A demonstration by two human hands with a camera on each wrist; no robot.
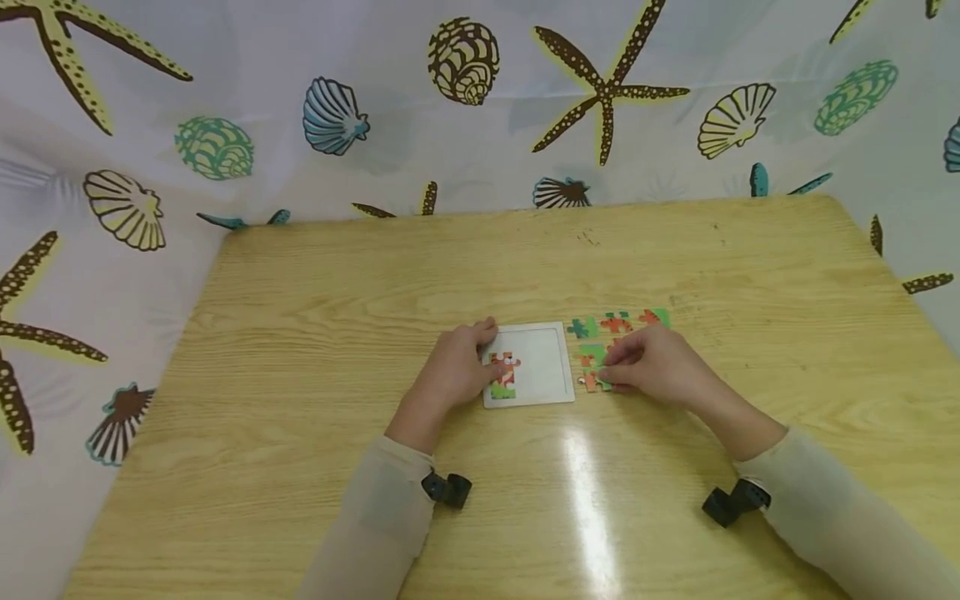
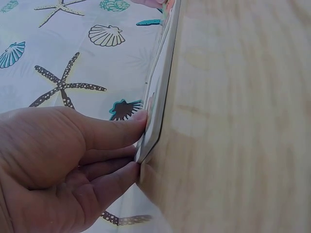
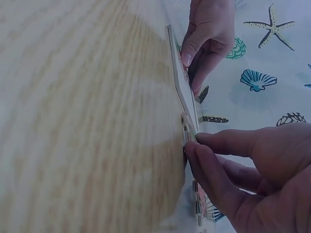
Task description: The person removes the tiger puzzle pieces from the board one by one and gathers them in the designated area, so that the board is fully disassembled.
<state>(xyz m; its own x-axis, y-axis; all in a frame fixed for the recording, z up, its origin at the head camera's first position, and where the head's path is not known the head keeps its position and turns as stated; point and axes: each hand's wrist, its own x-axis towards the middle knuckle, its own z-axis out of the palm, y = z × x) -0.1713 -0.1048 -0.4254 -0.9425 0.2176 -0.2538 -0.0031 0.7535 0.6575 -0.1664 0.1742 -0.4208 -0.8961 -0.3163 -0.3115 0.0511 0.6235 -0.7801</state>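
A white puzzle tray (image 1: 543, 364) lies on the table, with a few joined pieces of an orange animal on green (image 1: 504, 387) along its left side. My left hand (image 1: 457, 364) holds the tray's left edge, thumb over the top and fingers at the side; the left wrist view shows this thumb (image 2: 124, 132) at the rim. Just right of the tray, my right hand (image 1: 660, 367) pinches a small puzzle piece (image 1: 604, 377) between thumb and forefinger, low over the loose pieces. The fingers partly hide that piece and its neighbours.
Several loose orange and green puzzle pieces (image 1: 617, 322) lie in rows right of the tray, some under the right hand. The wooden table (image 1: 315, 333) reaches back to a white cloth (image 1: 405, 142) printed with shells and starfish. Each wrist wears a small black camera (image 1: 738, 502).
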